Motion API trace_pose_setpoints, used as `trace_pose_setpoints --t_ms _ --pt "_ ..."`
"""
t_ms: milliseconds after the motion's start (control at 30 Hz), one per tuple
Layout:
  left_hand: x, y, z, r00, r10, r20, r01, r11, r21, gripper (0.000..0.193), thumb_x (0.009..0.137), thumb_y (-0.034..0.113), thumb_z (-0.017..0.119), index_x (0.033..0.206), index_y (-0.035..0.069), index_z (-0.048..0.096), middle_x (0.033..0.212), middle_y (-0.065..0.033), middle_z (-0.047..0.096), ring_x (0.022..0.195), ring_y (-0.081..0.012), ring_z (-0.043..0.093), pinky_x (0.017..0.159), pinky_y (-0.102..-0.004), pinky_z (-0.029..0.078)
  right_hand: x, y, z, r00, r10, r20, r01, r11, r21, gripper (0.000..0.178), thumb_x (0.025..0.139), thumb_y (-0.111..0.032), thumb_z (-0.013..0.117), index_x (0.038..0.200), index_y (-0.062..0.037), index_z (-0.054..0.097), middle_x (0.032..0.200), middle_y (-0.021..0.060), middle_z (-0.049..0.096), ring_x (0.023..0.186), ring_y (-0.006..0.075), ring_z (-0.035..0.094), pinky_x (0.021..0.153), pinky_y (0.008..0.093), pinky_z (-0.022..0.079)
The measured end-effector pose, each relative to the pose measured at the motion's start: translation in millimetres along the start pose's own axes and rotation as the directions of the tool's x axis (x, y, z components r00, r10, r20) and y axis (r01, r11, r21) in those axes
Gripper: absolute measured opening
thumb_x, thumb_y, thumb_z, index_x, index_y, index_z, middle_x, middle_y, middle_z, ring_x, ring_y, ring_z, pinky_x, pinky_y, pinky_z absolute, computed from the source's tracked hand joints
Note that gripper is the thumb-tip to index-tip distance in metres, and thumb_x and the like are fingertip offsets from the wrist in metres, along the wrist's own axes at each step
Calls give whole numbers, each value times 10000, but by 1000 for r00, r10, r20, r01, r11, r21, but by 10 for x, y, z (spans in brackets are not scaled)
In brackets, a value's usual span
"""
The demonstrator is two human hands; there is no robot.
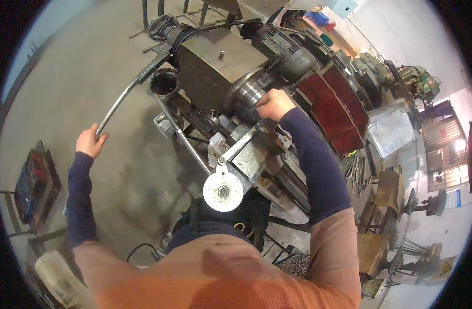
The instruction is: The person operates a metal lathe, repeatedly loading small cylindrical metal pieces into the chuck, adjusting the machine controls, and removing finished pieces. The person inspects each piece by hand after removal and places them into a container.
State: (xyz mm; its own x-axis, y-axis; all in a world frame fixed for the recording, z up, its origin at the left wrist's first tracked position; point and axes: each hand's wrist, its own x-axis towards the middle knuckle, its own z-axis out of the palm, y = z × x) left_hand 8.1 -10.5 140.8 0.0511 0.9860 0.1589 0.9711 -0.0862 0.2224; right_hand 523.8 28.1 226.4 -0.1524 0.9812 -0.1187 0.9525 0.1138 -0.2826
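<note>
Grey floor (120, 177), slim metal lever (116, 105)

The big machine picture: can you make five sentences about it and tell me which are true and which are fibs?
1. The left hand grips a long metal bar. True.
2. The right hand holds that same bar. False: it is at the shiny round metal part.
3. The round disc is bright green. False: it is whitish.
4. The dark red panel is right of the right hand. True.
5. Both hands wear gloves. False: both are bare.
</note>
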Motion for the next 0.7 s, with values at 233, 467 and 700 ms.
trace_pose_setpoints --t_ms 233,467,700 --pt "982 -1252 64 999 -43 -24 49 887 460 173 764 168 584 903 66 562 780 -171 615 744 -342 603 634 -443 483 -126 -114 -60 998 -59 -15 60 996 68 299 550 -180 585 798 -47 685 707 191 618 660 300 625 655 352 495" --pt "1673 -1310 50 986 -161 35 121 855 504 266 744 96 556 1008 108 588 918 -134 629 882 -288 604 753 -406 492 -128 -109 -59 998 -11 -69 12 1000 4 281 539 -180 584 772 -73 699 675 187 611 664 317 620 681 355 501" --pt "1471 -149 483 736 274 -618 -337 941 16 309 768 155 576 1056 45 590 943 -130 634 885 -266 609 778 -353 473 -317 5 4 908 -255 -333 215 965 -150 290 550 -186 587 804 -76 677 845 118 637 894 276 578 812 393 426"
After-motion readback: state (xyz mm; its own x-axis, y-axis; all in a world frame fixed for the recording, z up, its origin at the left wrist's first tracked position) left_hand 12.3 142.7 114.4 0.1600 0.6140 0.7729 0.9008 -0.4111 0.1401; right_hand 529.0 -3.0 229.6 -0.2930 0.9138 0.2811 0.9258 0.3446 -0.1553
